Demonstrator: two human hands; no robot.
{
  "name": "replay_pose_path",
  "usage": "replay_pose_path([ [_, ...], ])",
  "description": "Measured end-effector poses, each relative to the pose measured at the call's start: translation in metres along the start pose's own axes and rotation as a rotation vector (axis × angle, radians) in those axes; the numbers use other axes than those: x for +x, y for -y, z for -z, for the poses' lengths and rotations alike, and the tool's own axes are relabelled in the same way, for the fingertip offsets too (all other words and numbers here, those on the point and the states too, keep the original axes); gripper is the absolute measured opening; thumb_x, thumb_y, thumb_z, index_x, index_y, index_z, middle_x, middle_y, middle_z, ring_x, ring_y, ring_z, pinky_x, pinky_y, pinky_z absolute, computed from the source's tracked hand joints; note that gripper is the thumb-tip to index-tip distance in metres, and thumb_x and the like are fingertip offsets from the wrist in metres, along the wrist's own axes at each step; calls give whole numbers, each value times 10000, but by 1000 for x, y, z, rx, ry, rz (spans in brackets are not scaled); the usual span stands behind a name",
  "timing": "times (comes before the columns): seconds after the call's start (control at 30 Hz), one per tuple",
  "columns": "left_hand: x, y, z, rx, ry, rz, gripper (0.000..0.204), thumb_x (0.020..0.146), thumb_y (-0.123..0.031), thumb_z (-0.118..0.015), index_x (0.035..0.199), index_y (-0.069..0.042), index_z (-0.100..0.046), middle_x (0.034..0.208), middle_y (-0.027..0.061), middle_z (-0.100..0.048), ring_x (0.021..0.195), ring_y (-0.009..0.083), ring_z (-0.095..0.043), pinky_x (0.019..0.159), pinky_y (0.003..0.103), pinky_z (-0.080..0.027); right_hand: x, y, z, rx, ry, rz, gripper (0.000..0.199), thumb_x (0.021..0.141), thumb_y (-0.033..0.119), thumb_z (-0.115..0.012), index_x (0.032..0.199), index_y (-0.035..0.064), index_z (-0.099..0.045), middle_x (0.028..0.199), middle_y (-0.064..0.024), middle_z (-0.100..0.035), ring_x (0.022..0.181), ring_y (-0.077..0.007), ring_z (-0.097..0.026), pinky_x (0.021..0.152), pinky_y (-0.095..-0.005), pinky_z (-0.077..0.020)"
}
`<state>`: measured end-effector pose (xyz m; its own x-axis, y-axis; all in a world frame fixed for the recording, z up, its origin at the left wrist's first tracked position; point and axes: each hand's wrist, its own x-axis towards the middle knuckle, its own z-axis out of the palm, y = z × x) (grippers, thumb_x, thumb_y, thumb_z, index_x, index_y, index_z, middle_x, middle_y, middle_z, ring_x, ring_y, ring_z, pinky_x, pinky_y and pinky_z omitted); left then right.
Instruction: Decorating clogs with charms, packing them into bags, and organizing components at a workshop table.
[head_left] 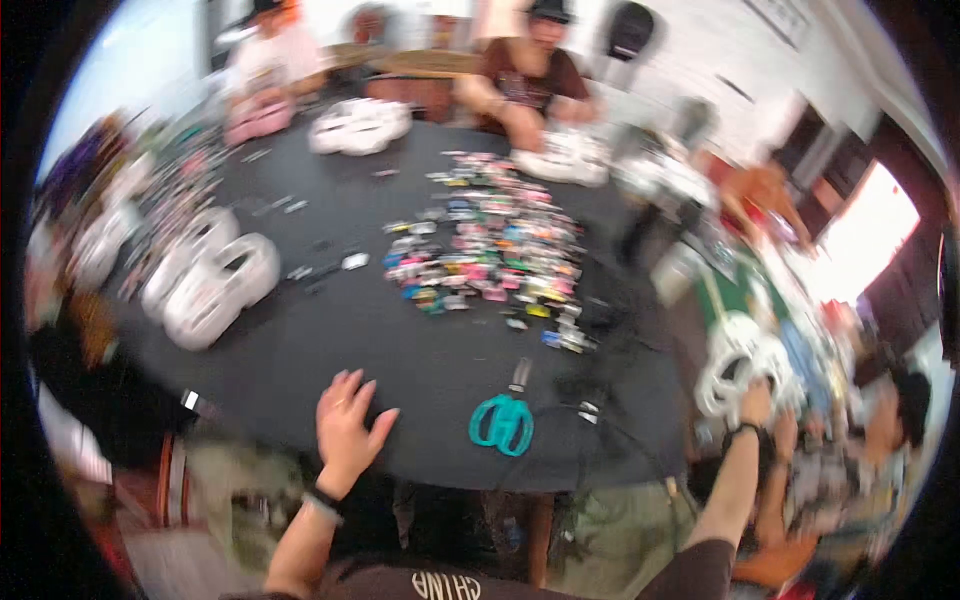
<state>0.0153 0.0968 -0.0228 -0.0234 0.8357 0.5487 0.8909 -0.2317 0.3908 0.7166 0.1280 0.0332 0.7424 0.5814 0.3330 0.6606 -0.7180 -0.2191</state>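
My left hand (345,425) hovers at the near edge of the dark round table, its fingers spread and nothing in it. Off to the right, my right arm stretches past the table, and my right hand (757,402) grips a pair of white clogs (738,345); blur hides the exact finger placement. Teal-handled scissors (502,425) lie on the table between my arms, blades pointing away. Beyond them spreads a heap of small colourful charms (490,240).
Another white clog pair (215,290) sits on the left, near more small pieces (175,195). A co-worker (530,85) handles white clogs (560,155) across the table; further clogs (360,125) stand at the far side. Someone (860,470) sits close on my right.
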Motion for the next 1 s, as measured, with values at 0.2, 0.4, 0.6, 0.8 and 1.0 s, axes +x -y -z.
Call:
replay_pose_path([
  [0.2,-28,9,9,81,-47,105,418,777,-355,-669,1080,-72,-618,1229,125,-540,1200,310,-462,993,448,-355,-22,36,-74,268,133,426,297,944,184,-449,1041,-70,-568,970,-187,-624,865,-292,-597,776,-332,-468],
  [0.4,-30,13,6,39,-46,93,410,816,-339,-639,1134,-83,-596,1259,126,-524,1227,316,-437,1020,456,-331,-208,62,12,325,-143,583,257,922,183,-529,1035,-28,-623,955,-152,-666,846,-313,-638,769,-345,-517],
  [0.6,26,23,84,-309,56,162,392,843,-270,-637,1156,-43,-576,1177,143,-584,1160,298,-507,982,378,-397,-348,53,46,577,-119,379,304,961,224,-460,1049,-11,-632,874,-134,-671,738,-245,-631,678,-338,-499],
  [0.8,161,108,141,-242,-227,294,453,836,-310,-624,1153,10,-570,1143,182,-594,1093,273,-552,930,341,-418,-440,146,72,992,226,415,272,956,204,-482,1069,12,-637,726,-75,-653,595,-172,-584,546,-305,-486],
  [1.0,222,203,131,609,100,644,486,763,-239,-621,1185,-8,-551,1216,194,-545,1140,288,-519,941,367,-415,-453,216,89,910,447,773,211,926,108,-508,1045,-12,-633,701,-82,-645,604,-165,-607,586,-274,-499],
])
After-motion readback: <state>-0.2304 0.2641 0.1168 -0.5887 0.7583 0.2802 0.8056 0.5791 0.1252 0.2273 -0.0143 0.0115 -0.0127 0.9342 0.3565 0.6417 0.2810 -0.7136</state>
